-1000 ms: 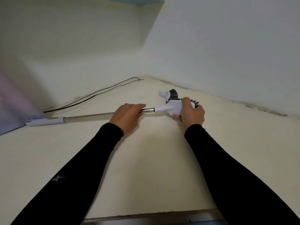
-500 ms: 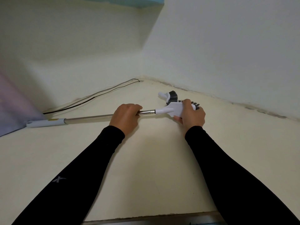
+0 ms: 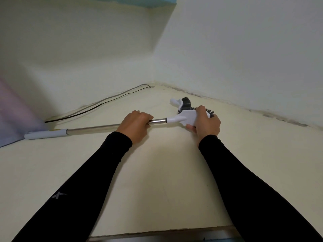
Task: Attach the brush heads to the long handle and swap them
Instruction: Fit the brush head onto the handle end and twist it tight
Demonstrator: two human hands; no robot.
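A long metal handle (image 3: 97,127) with a white grip at its left end lies across the pale floor. My left hand (image 3: 135,124) is closed around the shaft near its right end. A white brush head (image 3: 185,117) with black bristles sits on that end of the shaft, and my right hand (image 3: 206,124) grips its body from above. A second white brush head (image 3: 181,103) with black bristles lies loose on the floor just behind, apart from both hands.
Two walls meet in a corner beyond the brushes. A black and grey cable (image 3: 97,105) runs along the left wall's base. A pale purple cloth (image 3: 15,116) hangs at the far left by the handle's grip. A floor edge (image 3: 157,235) crosses the bottom.
Both hands and the handle with its brush head have shifted only slightly. The grips are the same and the loose brush head has stayed put.
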